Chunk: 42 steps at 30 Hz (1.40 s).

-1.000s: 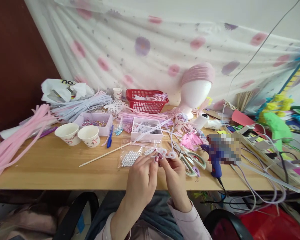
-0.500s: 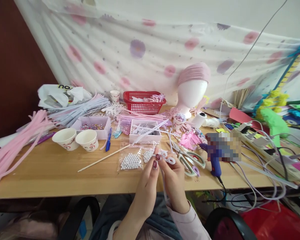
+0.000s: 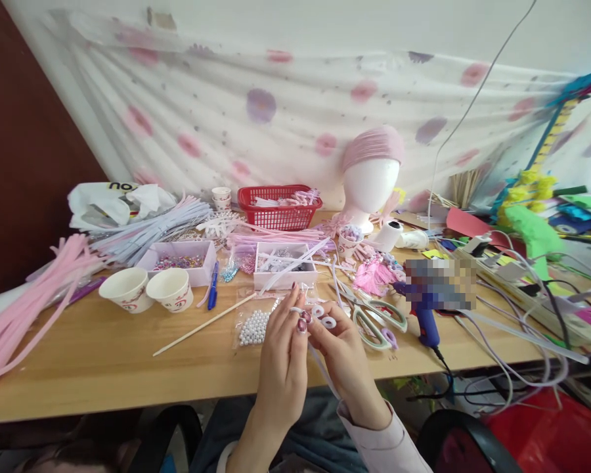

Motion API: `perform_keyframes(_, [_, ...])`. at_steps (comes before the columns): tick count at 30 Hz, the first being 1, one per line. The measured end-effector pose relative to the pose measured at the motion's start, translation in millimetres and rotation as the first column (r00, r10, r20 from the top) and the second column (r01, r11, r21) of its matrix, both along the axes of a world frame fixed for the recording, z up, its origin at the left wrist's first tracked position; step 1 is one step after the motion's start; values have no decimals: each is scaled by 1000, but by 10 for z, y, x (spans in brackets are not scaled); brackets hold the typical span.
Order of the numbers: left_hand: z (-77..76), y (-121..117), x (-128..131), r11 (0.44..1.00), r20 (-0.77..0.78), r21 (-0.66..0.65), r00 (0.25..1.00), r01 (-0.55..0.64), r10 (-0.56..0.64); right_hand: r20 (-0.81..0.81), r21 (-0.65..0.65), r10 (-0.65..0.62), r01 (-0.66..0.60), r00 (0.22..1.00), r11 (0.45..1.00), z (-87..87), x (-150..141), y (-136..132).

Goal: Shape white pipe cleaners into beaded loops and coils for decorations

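Note:
Both hands meet over the front of the table, working on a pale lilac-white pipe cleaner (image 3: 328,322) curled into small round loops. My left hand (image 3: 284,364) pinches one end of it between thumb and fingers. The coils are gripped by the thumb and fingers of my right hand (image 3: 343,351), and the loose tail runs down past that wrist. A bag of white pearl beads (image 3: 253,327) lies just beyond my left hand, which partly covers it. Beside my right hand rest scissors (image 3: 372,322) with pale green handles and a small purple curl (image 3: 389,338).
Two paper cups (image 3: 170,291), a thin wooden stick (image 3: 201,325) and a blue pen (image 3: 213,287) are on the left. Bead boxes (image 3: 214,259) and a red basket (image 3: 276,219) stand behind. At right are a glue gun (image 3: 427,322), cables and a power strip (image 3: 522,292).
My left hand has turned, its fingers now stretched further over the pipe cleaner and covering more of the bead bag. The loops have shifted slightly left and down. The whole view has tilted a little.

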<state>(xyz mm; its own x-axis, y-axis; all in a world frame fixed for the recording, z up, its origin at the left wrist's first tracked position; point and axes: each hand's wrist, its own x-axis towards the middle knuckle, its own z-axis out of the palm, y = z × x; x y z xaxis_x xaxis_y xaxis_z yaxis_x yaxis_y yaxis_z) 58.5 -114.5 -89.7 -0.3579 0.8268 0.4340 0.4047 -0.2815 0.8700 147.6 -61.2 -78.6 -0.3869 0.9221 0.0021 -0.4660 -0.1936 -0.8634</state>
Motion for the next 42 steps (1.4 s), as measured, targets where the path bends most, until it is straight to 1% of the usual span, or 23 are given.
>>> perform_keyframes(2, [8,22,-14,999,22,-15,999,-38,38,15,-10,20,-20,1000,1000,2,1,2])
perform_keyframes(6, [-6,46,-36,992,35,18,991,-128,127,9,-45,88,-87,996,995,-10,-6,8])
perform_keyframes(8, [-11,59,-47,991,123,0,983,-137,136,-16,-73,119,-119,993,990,-18,-21,11])
perform_keyframes(11, [-7,93,-58,993,287,-46,951,-107,116,-31,-86,133,-135,991,987,-31,-54,20])
perform_keyframes(13, [-2,121,-68,993,342,-52,932,-110,121,-5,-61,113,-113,994,992,-33,-70,31])
perform_keyframes(14, [0,133,-76,992,337,-44,933,-119,126,18,-40,99,-98,995,994,-29,-74,38])
perform_keyframes(15, [0,144,-88,991,303,-23,944,-132,133,40,-19,85,-84,996,996,-19,-75,46])
perform_keyframes(16, [-2,153,-103,989,237,12,961,-150,142,57,-4,74,-74,996,997,-4,-74,53])
perform_keyframes(18, [-15,166,-143,978,43,107,984,-178,175,71,-8,76,-75,995,997,38,-66,65])
perform_keyframes(20, [-36,173,-185,961,-147,194,963,-195,225,44,-51,85,-83,995,995,82,-58,72])
perform_keyframes(21, [-46,175,-203,955,-215,219,944,-201,249,24,-74,90,-88,996,993,99,-55,75])
perform_keyframes(23, [-57,174,-228,952,-293,230,918,-203,267,-13,-115,99,-100,995,988,114,-52,79])
perform_keyframes(26, [-41,165,-233,965,-302,193,925,-176,230,-46,-150,121,-126,992,981,95,-48,86])
perform_keyframes(30, [3,161,-199,982,-186,142,970,-128,153,-64,-143,116,-124,991,982,36,-38,93])
perform_keyframes(34, [15,178,-161,984,-142,106,978,-141,155,-33,-117,104,-107,994,987,-18,-27,99])
perform_keyframes(37, [11,186,-168,986,-104,98,984,-131,141,21,-52,139,-137,990,989,-32,-6,134])
perform_keyframes(39, [14,180,-199,992,-107,95,989,-88,98,79,12,144,-145,986,989,-13,15,174])
perform_keyframes(42, [25,155,-259,997,-194,79,981,10,6,158,81,139,-153,978,985,54,51,243])
